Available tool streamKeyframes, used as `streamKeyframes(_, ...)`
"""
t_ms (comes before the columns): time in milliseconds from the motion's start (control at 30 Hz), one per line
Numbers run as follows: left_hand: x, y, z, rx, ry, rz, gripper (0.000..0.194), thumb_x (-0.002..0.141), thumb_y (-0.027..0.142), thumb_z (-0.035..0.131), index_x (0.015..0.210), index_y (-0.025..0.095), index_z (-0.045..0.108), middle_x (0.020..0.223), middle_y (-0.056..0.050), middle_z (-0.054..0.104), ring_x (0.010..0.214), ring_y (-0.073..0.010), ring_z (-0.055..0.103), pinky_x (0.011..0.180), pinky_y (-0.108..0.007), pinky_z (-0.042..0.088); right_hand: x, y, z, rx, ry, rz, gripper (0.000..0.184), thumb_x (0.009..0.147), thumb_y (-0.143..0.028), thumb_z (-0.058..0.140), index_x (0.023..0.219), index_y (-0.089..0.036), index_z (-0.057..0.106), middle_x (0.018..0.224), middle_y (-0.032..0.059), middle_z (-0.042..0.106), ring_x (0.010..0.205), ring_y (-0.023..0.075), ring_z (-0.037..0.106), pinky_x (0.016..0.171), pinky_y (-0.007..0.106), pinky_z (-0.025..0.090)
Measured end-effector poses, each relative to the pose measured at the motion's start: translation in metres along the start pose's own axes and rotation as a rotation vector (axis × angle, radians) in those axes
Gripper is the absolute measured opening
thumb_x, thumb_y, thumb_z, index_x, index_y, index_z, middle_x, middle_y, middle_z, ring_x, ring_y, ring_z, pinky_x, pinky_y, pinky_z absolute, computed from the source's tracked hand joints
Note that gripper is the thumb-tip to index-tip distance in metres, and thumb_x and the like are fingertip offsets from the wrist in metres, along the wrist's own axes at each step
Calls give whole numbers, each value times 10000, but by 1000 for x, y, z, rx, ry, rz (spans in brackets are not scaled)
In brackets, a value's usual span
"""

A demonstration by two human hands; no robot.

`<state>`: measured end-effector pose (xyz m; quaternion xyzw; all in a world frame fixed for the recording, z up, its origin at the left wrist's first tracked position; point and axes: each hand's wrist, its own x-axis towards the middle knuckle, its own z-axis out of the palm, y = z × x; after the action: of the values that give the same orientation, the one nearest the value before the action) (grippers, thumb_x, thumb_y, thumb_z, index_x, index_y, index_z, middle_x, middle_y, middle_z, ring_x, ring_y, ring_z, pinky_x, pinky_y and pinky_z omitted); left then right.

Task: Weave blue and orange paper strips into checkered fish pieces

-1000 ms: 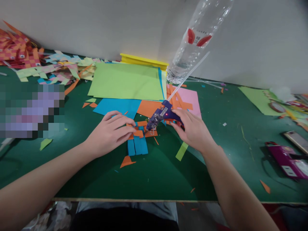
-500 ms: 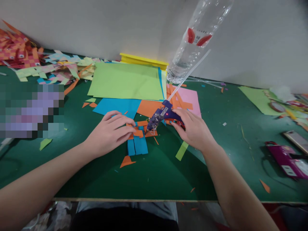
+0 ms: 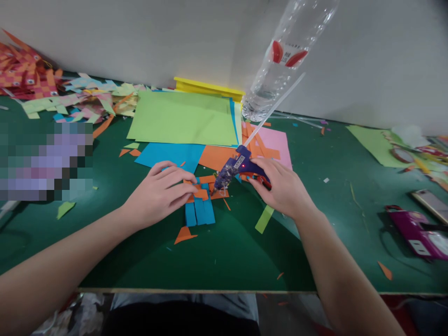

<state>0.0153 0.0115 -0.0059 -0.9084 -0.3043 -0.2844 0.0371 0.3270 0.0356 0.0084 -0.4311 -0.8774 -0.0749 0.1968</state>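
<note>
My right hand (image 3: 282, 189) is wrapped round the handle of a dark blue glue gun (image 3: 234, 169) with a clear glue stick (image 3: 273, 110) poking out of its back. The gun's nozzle points down at a small woven piece of blue and orange paper strips (image 3: 201, 198) on the green table (image 3: 227, 252). My left hand (image 3: 161, 192) lies flat on the left side of that woven piece, fingers stretched out and pressing it down.
Behind the work lie sheets of green (image 3: 184, 119), blue (image 3: 170, 155), orange and pink paper (image 3: 271, 144), and a clear plastic bottle (image 3: 280, 60). Paper scraps and woven pieces (image 3: 42, 88) pile at the far left. A purple device (image 3: 416, 231) and a phone (image 3: 432, 205) sit at the right.
</note>
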Motion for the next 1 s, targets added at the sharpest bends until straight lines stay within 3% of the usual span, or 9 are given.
streamKeyframes(233, -1, 0, 1, 5, 11, 12, 105, 931, 138, 544, 959, 224, 599, 1040, -23, 692, 954, -166, 643, 977, -408, 401, 1, 0, -4, -17, 27, -35, 392, 899, -316, 556, 1255, -163, 499, 1190, 147, 665, 1074, 285, 642, 854, 443, 544)
streamKeyframes(567, -1, 0, 1, 5, 6, 2, 106, 930, 143, 549, 967, 235, 587, 1047, -21, 691, 948, -163, 643, 981, -419, 409, 0, 6, -6, -39, 68, -53, 401, 864, -268, 575, 1249, -192, 491, 1160, 128, 671, 1062, 287, 635, 886, 460, 505)
streamKeyframes(1000, 1, 1, 0, -20, 22, -9, 129, 915, 126, 565, 985, 222, 616, 1019, -22, 702, 916, -169, 651, 967, -410, 414, 0, 19, -15, -85, 136, 107, 415, 791, -280, 616, 1189, -222, 513, 1087, 110, 678, 974, 297, 645, 856, 473, 482)
